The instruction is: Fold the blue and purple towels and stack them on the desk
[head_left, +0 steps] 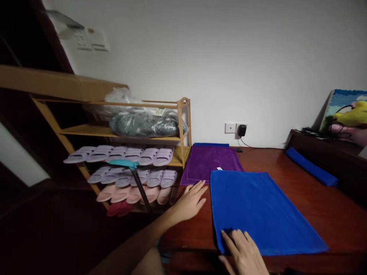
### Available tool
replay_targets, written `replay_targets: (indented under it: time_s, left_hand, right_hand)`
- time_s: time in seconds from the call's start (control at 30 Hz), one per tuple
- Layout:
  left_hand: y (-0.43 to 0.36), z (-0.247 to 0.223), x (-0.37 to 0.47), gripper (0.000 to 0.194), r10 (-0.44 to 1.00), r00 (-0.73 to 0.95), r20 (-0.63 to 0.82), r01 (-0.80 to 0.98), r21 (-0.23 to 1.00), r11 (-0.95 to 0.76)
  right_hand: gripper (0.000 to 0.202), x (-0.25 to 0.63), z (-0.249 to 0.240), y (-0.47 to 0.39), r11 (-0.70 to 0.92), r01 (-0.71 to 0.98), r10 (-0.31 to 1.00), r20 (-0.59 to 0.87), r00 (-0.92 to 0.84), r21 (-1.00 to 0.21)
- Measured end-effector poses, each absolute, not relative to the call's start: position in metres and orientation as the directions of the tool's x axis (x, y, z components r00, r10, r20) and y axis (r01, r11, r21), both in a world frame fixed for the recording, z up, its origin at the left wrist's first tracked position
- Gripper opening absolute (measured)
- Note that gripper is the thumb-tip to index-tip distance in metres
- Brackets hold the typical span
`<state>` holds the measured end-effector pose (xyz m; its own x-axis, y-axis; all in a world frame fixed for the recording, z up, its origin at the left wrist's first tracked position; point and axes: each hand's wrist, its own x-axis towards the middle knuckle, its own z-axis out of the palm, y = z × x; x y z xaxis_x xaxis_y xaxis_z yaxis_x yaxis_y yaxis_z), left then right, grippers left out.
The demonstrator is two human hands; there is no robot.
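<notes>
A blue towel (255, 210) lies flat and spread out on the reddish-brown wooden table (338, 225), its near edge close to the table's front. My right hand (246, 254) rests on its near left corner, fingers bent lightly on the cloth and the thumb apart, off the towel's edge. To the left of the towel, my left hand (190, 200) is open over the table's edge with fingers stretched forward. Its fingertips are near the front of a stack of purple towels (212, 162). The blue towel overlaps the purple cloth's near right corner, where a small white tag (219, 168) shows.
A rolled or folded blue cloth (311, 166) lies at the right by a dark raised ledge (329, 143). A black plug (242, 130) with a cord sits in the wall. On the left, a wooden rack (183, 130) holds slippers (149, 156); a turquoise-topped pole (126, 163) stands before it.
</notes>
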<state>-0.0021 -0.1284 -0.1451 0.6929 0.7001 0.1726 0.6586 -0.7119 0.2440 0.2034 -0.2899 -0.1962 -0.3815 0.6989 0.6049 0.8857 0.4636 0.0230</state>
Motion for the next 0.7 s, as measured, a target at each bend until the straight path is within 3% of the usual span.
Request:
replay_targets:
  time_s: [0.07, 0.13, 0.23, 0.3, 0.37, 0.5, 0.6, 0.7]
  left_hand:
    - [-0.142, -0.142, -0.015, 0.039, 0.716, 0.659, 0.23, 0.664, 0.27, -0.698]
    - [-0.159, -0.138, -0.021, 0.033, 0.716, 0.641, 0.277, 0.645, 0.311, -0.698]
    - [-0.185, -0.13, -0.015, 0.027, 0.691, 0.657, 0.302, 0.586, 0.372, -0.72]
    - [-0.197, -0.124, -0.003, 0.025, 0.654, 0.695, 0.297, 0.542, 0.381, -0.749]
    - [-0.203, -0.117, 0.009, 0.021, 0.617, 0.731, 0.29, 0.511, 0.367, -0.777]
    - [-0.205, -0.11, 0.027, 0.014, 0.597, 0.759, 0.259, 0.501, 0.354, -0.79]
    - [-0.208, -0.111, 0.03, 0.015, 0.558, 0.8, 0.221, 0.46, 0.374, -0.806]
    - [-0.214, -0.113, 0.025, 0.014, 0.54, 0.813, 0.218, 0.445, 0.365, -0.818]
  right_hand:
    - [0.028, 0.205, -0.195, -0.282, 0.495, 0.855, 0.766, 0.541, -0.346, -0.154]
    - [0.027, 0.214, -0.188, -0.276, 0.459, 0.787, 0.846, 0.474, -0.245, -0.412]
    - [0.04, 0.237, -0.175, -0.269, 0.224, 0.57, 0.962, 0.271, -0.002, -0.791]
    - [0.047, 0.253, -0.168, -0.264, 0.036, 0.397, 0.994, 0.073, 0.078, -0.917]
    - [0.052, 0.265, -0.162, -0.26, -0.077, 0.285, 0.994, -0.051, 0.1, -0.955]
    - [0.053, 0.263, -0.156, -0.261, -0.079, 0.267, 0.995, -0.06, 0.08, -0.96]
    - [0.048, 0.248, -0.154, -0.264, 0.001, 0.325, 0.996, -0.027, -0.081, -0.946]
    - [0.048, 0.234, -0.155, -0.265, 0.189, 0.458, 0.965, 0.078, -0.25, -0.869]
